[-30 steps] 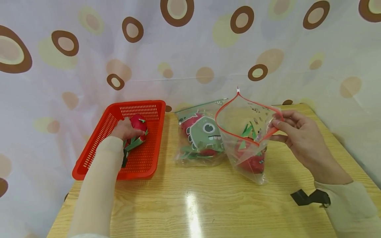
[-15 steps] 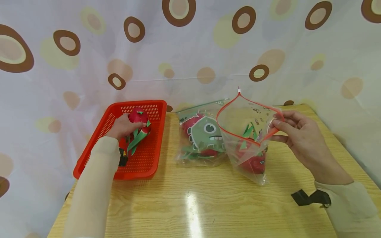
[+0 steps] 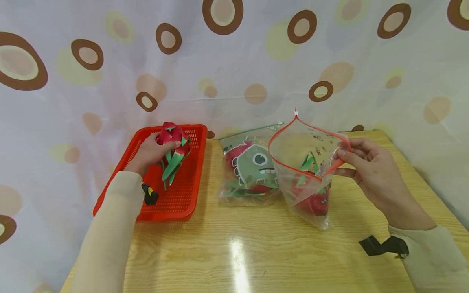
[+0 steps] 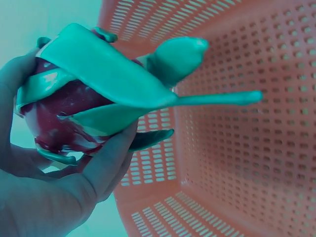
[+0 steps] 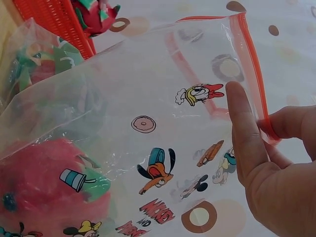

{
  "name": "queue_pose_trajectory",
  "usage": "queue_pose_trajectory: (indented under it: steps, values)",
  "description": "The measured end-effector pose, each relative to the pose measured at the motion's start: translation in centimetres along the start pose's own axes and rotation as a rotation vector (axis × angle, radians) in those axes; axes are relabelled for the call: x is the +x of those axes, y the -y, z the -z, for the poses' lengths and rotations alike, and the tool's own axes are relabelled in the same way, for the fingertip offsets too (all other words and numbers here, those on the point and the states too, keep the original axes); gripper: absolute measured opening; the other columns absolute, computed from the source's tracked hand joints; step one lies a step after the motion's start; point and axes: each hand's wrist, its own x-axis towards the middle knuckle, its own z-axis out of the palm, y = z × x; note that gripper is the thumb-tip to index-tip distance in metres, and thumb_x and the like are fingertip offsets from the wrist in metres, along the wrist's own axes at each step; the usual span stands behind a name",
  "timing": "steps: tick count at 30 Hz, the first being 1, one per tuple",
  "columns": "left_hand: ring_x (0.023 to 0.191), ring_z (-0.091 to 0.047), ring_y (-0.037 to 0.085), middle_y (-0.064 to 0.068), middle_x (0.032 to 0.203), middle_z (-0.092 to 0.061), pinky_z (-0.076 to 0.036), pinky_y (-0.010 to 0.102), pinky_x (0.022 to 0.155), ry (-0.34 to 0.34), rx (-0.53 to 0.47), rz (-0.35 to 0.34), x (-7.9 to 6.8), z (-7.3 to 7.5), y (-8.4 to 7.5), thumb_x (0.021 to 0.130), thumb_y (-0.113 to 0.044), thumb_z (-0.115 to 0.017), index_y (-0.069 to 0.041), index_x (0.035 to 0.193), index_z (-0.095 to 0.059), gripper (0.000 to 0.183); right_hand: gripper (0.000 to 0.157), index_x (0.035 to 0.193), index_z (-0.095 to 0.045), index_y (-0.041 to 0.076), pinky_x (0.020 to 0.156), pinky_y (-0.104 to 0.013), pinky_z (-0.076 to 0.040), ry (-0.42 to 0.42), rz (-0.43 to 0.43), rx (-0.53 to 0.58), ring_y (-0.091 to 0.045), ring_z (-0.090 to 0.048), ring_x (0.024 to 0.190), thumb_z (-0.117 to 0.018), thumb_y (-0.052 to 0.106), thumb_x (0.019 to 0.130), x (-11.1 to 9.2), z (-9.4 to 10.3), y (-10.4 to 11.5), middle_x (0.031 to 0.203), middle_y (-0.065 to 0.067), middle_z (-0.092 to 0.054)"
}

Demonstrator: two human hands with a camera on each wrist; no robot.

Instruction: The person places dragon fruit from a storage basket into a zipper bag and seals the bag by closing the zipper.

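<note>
My left hand (image 3: pixel 149 152) grips a dragon fruit (image 3: pixel 174 140) with a shiny red skin and long green scales. It is raised over the red plastic basket (image 3: pixel 199 171), and in the left wrist view its green tips (image 4: pixel 217 98) point toward the basket's perforated floor. With thumb and fingers my right hand (image 3: pixel 377 175) pinches the red zip rim of a clear zip bag (image 3: pixel 293 195), whose mouth gapes wide. Inside that bag sits another dragon fruit (image 3: pixel 311 199). Cartoon prints (image 5: pixel 158 170) cover the bag's side in the right wrist view.
Left of the open bag, a second zip bag (image 3: pixel 253 162) with a green monster print and a green zip holds more dragon fruit. All stands on a wooden table (image 3: pixel 205 252) against a dotted cloth (image 3: pixel 234 61). Black straps hang at both wrists.
My left hand has lifted the dragon fruit up from inside the basket. The right hand keeps its pinch on the bag's rim, nearly still.
</note>
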Motion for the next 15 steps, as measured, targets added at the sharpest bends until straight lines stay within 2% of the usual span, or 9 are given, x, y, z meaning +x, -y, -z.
queue_pose_trajectory:
  steps: [10, 15]
  values:
    - [0.136, -0.038, 0.033, 0.013, 0.156, -0.033, -0.05, 0.05, 0.103, -0.034, -0.153, -0.04, -0.6, 0.0, -1.5, 0.085, -0.058, -0.069, -0.016, 0.159, -0.014, 0.102, 0.021, 0.116, -0.056, -0.003, 0.07, -0.035, -0.061, -0.015, -0.012, -0.001, -0.016, -0.071, 0.08, -0.058, -0.005, 0.095, 0.1, 0.0, -0.1, 0.094, -0.006, -0.069]
    - [0.134, -0.041, 0.031, 0.012, 0.155, -0.035, -0.049, 0.049, 0.104, -0.004, -0.212, -0.075, -1.3, -0.4, -2.9, 0.087, -0.06, -0.065, -0.019, 0.16, -0.013, 0.099, 0.021, 0.115, -0.057, -0.002, 0.07, -0.036, -0.061, -0.026, -0.018, -0.006, -0.016, -0.07, 0.079, -0.059, -0.004, 0.095, 0.1, -0.1, -0.2, 0.093, -0.006, -0.069]
